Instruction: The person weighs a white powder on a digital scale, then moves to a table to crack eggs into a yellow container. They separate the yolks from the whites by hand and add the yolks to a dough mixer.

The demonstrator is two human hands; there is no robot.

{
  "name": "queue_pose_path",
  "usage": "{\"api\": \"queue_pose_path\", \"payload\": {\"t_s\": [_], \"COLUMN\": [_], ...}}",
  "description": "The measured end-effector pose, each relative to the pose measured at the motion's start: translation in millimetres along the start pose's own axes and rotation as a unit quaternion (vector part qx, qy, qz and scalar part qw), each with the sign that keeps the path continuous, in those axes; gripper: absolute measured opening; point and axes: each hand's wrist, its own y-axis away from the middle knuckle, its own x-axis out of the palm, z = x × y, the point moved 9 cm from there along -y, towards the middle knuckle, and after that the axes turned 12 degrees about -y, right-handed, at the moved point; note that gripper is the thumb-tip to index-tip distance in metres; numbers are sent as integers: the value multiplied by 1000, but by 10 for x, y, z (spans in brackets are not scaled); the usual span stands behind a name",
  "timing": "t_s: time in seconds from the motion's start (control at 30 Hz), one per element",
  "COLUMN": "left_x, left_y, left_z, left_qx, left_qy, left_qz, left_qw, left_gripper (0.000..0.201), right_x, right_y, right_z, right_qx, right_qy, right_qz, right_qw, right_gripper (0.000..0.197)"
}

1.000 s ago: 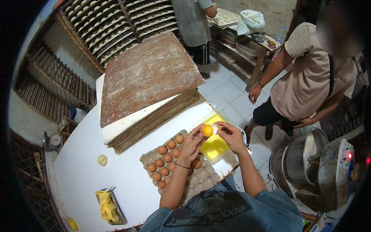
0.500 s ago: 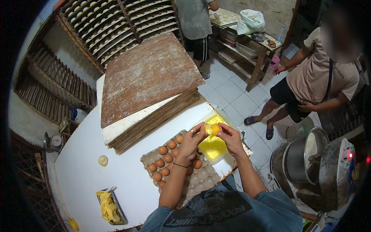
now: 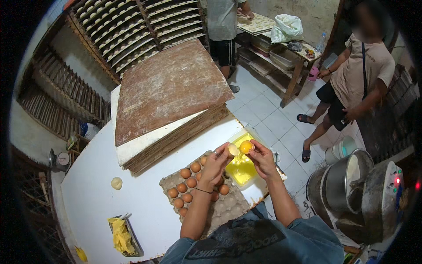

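Above a clear plastic tub of yellow liquid, my two hands hold the parts of a cracked egg. Between the fingers of my left hand is a pale, seemingly emptied eggshell half. My right hand grips the other eggshell half, in which a round orange yolk sits. The shell halves are slightly apart. Beneath my left forearm lies a grey cardboard egg tray with several brown eggs and vacant cups on its near right side; the forearm hides some of it.
Stacked boards stand on the white table, with a dough ball and a tin of yellow fat at left. A mixer bowl is at right. One person stands right; another works at the back table.
The two shell halves have moved apart, and the yolk now lies wholly in the right one. The person at right has shifted back; the far person's hand now reaches over a dough tray.
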Motion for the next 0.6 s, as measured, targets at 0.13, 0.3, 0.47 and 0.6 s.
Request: {"api": "queue_pose_path", "payload": {"t_s": [0.13,0.3,0.47,0.6], "left_x": [-25,42,140,190], "left_y": [28,113,181,187], "left_z": [-24,-237,-237,-275], "left_qx": [19,155,253,261], "left_qy": [-112,-503,-645,-642], "left_qz": [-16,-55,-88,-97], "left_qw": [993,849,716,714], "left_gripper": [40,42,35,35], "right_x": [44,-23,163,164], "right_y": [-27,-86,-63,-74], "right_z": [61,148,360,451], "right_qx": [-4,-16,-31,-43], "right_qy": [2,17,73,142], "right_qz": [5,23,18,16], "right_qw": [1000,999,997,989], "right_gripper": [45,41,44,45]}}
